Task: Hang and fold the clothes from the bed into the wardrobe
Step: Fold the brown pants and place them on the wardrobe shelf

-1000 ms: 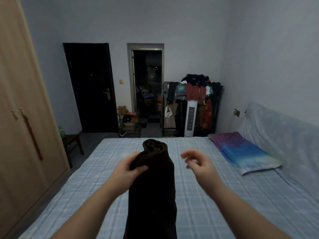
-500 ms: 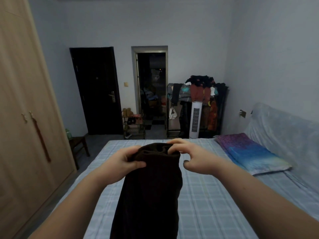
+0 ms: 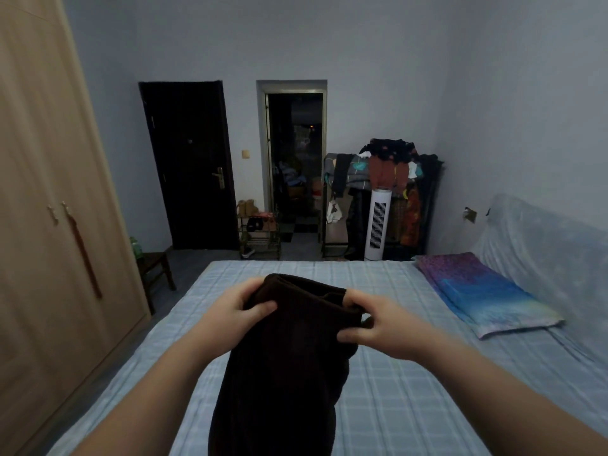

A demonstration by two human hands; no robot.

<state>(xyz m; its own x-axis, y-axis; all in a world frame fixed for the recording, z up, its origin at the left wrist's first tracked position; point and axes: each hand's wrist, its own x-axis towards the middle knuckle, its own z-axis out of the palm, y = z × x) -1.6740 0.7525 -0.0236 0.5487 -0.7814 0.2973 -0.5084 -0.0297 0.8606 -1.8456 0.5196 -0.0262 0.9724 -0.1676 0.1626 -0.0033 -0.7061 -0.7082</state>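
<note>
Both hands hold up a dark brown garment [image 3: 289,357] in front of the person, above the bed [image 3: 411,390]. The left hand [image 3: 237,311] grips the garment's upper left edge, thumb laid across the near face of the cloth and fingers curled behind it. The right hand [image 3: 378,324] pinches the upper right edge, thumb below and fingers curled over the folded rim. Between the two hands the top of the garment is stretched into a short, slightly sagging band, and the rest of the cloth hangs down in a long bunched column that runs off the bottom of the view. Under it the bed is covered by a pale blue checked sheet, with a purple and blue pillow [image 3: 483,291] lying near the right side, well apart from the garment. Along the left stands the wardrobe [image 3: 49,225], light wood, its doors closed. Across the room are a dark closed door [image 3: 190,166], an open doorway [image 3: 294,166] into a dim space, a white tower fan [image 3: 376,225] and a clothes rack [image 3: 391,172] piled with garments just behind it. A small wooden stool [image 3: 154,268] sits between the wardrobe and the bed.
</note>
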